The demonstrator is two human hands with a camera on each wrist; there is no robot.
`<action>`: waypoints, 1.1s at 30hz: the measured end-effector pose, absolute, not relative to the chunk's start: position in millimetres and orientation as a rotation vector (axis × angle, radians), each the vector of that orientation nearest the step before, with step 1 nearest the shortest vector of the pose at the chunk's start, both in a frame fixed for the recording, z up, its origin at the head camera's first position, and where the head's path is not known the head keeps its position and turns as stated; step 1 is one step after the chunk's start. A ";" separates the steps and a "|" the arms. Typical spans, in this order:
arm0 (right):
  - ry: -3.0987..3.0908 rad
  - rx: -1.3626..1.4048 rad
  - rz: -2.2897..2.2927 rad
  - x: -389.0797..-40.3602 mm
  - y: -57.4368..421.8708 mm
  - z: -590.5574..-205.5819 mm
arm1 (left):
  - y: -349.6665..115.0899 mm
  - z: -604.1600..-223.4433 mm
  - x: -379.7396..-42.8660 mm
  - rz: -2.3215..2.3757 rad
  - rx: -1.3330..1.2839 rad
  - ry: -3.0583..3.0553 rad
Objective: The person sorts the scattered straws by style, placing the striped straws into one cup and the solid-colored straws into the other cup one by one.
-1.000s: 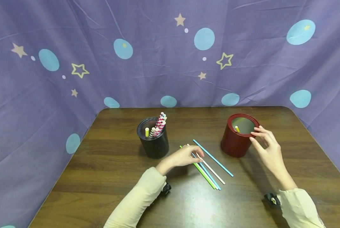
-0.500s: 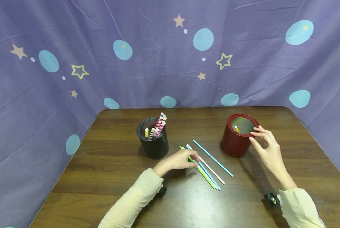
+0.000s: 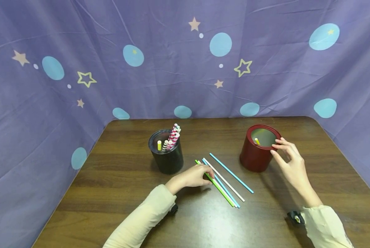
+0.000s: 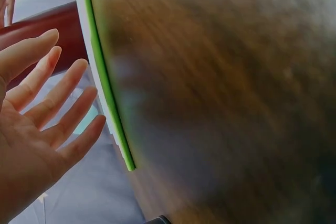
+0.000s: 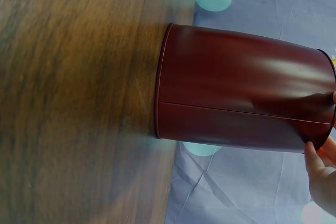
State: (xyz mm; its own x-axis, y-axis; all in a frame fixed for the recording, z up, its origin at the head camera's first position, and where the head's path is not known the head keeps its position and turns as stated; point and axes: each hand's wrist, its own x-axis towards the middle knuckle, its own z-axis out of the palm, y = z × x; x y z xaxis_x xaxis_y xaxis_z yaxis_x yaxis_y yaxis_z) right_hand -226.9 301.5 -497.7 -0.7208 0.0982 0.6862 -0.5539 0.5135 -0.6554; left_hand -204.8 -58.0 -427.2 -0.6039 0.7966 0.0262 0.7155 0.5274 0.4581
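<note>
My left hand [image 3: 193, 176] hovers at the left side of several thin straws lying on the table. Its fingers bend loosely over the green straw [image 3: 222, 192]. In the left wrist view that hand [image 4: 42, 124] has spread, relaxed fingers beside the green straw [image 4: 108, 87], pinching nothing. White and blue straws lie alongside, with one blue straw [image 3: 231, 173] apart on the right. My right hand [image 3: 293, 167] holds the rim of a dark red can [image 3: 255, 156], thumb outside and fingertips on the edge. The can stands upright with a yellow straw [image 3: 257, 141] inside.
A black can [image 3: 168, 162] stands to the left, holding pink-striped straws [image 3: 174, 137], black-striped ones and a yellow straw [image 3: 159, 145]. Behind the wooden table [image 3: 110, 193] hangs a purple curtain [image 3: 166, 86] with stars and blue spots.
My left hand has drawn back to the left and slightly toward me, off the white straw it was over and closer to the green one. The right hand stays on the red can.
</note>
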 end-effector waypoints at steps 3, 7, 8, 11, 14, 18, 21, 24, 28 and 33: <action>-2.077 0.360 1.225 -227.0 302.1 -499.4 | -58.2 -428.5 -205.1 0.616 1.288 2.595; -2.080 0.354 1.215 -226.0 302.2 -499.1 | -58.1 -428.9 -205.1 0.579 1.294 2.617; -2.081 0.354 1.213 -225.9 302.2 -498.9 | -58.1 -429.1 -205.1 0.573 1.296 2.621; -2.085 0.350 1.205 -225.6 301.9 -498.6 | -57.8 -429.3 -205.1 0.558 1.292 2.629; -2.085 0.352 1.202 -225.7 301.4 -498.5 | -57.7 -429.3 -204.6 0.540 1.280 2.630; -2.087 0.355 1.199 -225.7 300.6 -497.8 | -57.5 -430.2 -204.6 0.492 1.279 2.638; -2.088 0.353 1.200 -225.9 301.0 -498.7 | -57.3 -431.5 -205.1 0.440 1.281 2.648; -2.089 0.351 1.198 -226.7 302.3 -500.9 | -57.1 -432.6 -205.2 0.404 1.269 2.650; -2.093 0.349 1.196 -226.9 302.7 -501.4 | -56.7 -432.9 -204.7 0.371 1.248 2.651; -2.093 0.352 1.202 -226.6 301.9 -499.7 | -56.6 -432.4 -204.0 0.326 1.242 2.659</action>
State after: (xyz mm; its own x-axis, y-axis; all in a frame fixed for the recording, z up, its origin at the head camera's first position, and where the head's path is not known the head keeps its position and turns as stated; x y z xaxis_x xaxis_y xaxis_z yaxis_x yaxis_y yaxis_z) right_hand -226.6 301.9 -499.7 -0.7267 0.0998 0.6797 -0.5367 0.5352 -0.6524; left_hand -204.0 -56.6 -432.4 -0.6313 0.7717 -0.0770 0.7302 0.6249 0.2762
